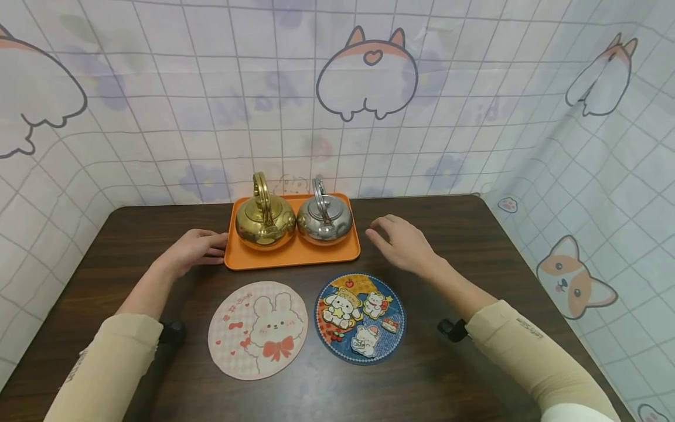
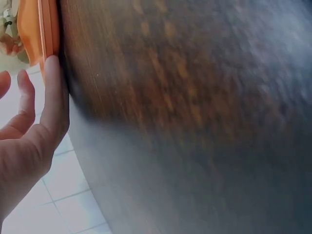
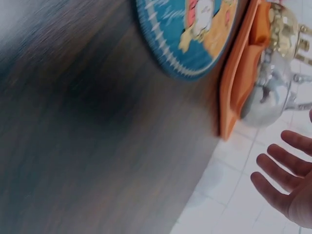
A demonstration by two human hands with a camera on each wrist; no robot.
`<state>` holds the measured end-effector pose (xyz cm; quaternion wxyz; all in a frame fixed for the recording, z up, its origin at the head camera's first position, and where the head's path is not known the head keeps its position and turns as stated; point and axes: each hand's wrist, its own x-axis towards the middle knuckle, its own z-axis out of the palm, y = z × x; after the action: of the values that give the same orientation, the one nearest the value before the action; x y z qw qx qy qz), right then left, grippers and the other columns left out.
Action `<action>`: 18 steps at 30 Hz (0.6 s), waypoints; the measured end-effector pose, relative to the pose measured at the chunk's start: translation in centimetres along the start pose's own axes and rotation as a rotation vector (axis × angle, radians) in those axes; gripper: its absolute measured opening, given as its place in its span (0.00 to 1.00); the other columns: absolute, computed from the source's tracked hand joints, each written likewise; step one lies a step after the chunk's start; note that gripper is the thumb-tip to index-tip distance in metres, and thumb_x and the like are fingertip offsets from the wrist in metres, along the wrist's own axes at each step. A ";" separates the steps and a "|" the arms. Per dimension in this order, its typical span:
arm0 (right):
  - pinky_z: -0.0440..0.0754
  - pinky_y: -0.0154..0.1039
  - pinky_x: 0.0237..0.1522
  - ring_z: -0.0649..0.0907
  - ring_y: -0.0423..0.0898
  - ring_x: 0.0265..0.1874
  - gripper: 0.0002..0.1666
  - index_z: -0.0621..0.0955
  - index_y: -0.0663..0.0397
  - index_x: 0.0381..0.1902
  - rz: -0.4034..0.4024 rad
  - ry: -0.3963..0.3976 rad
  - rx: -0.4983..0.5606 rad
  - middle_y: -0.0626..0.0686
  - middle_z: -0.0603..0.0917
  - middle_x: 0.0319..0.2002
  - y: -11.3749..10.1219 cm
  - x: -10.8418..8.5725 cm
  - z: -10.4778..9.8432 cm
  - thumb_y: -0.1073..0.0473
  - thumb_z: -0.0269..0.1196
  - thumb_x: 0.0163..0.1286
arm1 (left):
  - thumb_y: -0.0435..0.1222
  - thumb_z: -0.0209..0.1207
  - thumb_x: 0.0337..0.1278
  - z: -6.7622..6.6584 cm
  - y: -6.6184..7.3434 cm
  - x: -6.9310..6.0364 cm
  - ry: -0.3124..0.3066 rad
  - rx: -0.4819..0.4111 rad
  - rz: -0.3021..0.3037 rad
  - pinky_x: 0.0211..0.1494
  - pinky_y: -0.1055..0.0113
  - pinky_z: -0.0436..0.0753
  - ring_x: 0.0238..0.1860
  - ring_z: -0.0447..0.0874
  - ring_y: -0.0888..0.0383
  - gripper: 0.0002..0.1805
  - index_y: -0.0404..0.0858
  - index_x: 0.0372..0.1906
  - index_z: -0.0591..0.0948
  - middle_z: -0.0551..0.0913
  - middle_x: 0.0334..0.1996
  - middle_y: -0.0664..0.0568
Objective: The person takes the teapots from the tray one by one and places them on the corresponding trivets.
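Left grip (image 1: 197, 249) relaxed, touching tray (image 1: 295, 257), right grip (image 1: 403, 244) spread

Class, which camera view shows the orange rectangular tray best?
The head view: all four corners of the orange rectangular tray show from above. The left wrist view catches just a cropped piece, top left; the right wrist view shows one end obliquely.

A shallow orange tray (image 1: 295, 258) with rounded corners lies flat toward the counter's (image 1: 432, 214) far edge, its left rim touched by the left hand's (image 1: 196, 251) fingers, the right hand (image 1: 405, 245) near its right end. On it, upright, sit a shiny gold kettle (image 1: 265, 230) at left and, just beside it, a silver kettle (image 1: 327, 227), both round-bellied, lidded, their arched handles raised.
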<state>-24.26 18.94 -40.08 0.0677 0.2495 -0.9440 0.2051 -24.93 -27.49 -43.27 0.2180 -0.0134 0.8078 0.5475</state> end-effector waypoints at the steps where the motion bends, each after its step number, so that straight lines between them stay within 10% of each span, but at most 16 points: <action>1: 0.82 0.55 0.53 0.82 0.55 0.52 0.24 0.83 0.58 0.57 -0.010 0.001 0.008 0.58 0.83 0.55 -0.3 0.1 0.0 0.45 0.54 0.82 | 0.46 0.45 0.83 0.0 0.0 0.0 -0.003 -0.003 -0.002 0.60 0.56 0.83 0.67 0.71 0.35 0.35 0.18 0.73 0.60 0.65 0.70 0.25; 18: 0.82 0.42 0.49 0.82 0.43 0.47 0.19 0.84 0.52 0.54 -0.199 -0.064 0.282 0.47 0.85 0.47 -7.7 3.7 0.7 0.47 0.55 0.82 | 0.46 0.47 0.82 0.3 0.3 0.8 0.033 -0.030 -0.085 0.49 0.60 0.88 0.50 0.80 0.48 0.29 0.22 0.61 0.76 0.76 0.56 0.38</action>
<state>-23.65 10.87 -37.13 0.0221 0.3552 -0.8780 0.3200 -25.67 -26.92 -43.36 0.2275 -0.0602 0.8018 0.5493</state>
